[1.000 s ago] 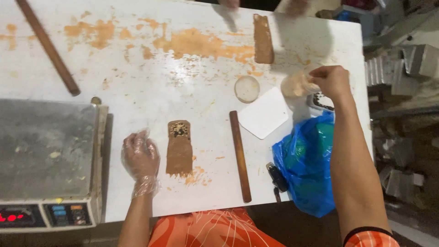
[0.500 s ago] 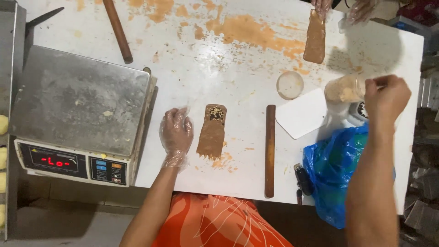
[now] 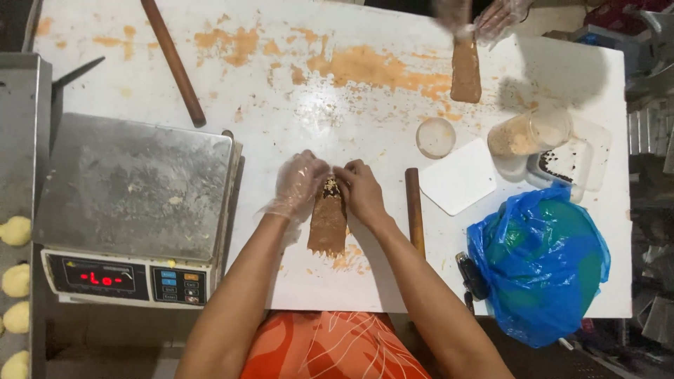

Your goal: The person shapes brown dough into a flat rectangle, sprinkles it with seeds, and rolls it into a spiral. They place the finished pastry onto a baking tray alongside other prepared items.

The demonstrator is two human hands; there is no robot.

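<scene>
At the near middle of the white table [image 3: 295,91], both hands meet over the far end of a long brown strip of dough [image 3: 328,226] that lies flat and runs toward the person. The left hand [image 3: 300,184], in a thin clear glove, has its fingers curled down onto the strip's top left corner; the bare right hand [image 3: 361,191] pinches the top right corner, so both are closed narrowly on the dough, with a small heap of crumbly filling [image 3: 328,185] showing between the fingertips. The grip looks set to hold the filling in at that end, though the fingers hide whether the edge is already folded over.

A short wooden rolling pin [image 3: 413,210] lies just beside the right forearm, parallel to the strip and within easy reach. Past it sit a white scraper card [image 3: 458,185], a small round disc of dough [image 3: 436,137], a clear jar of tan crumbs [image 3: 528,133] and a clear tub of dark bits [image 3: 565,161], grouped on the right. A blue plastic bag [image 3: 540,263] bulges at the near right corner. On the left stands a metal scale [image 3: 130,203], with pale dough balls [image 3: 14,281] at the frame's edge. Across the table, another person's gloved hands [image 3: 484,17] work a second brown strip [image 3: 465,70], and a longer rolling pin [image 3: 173,62] rests at an angle
</scene>
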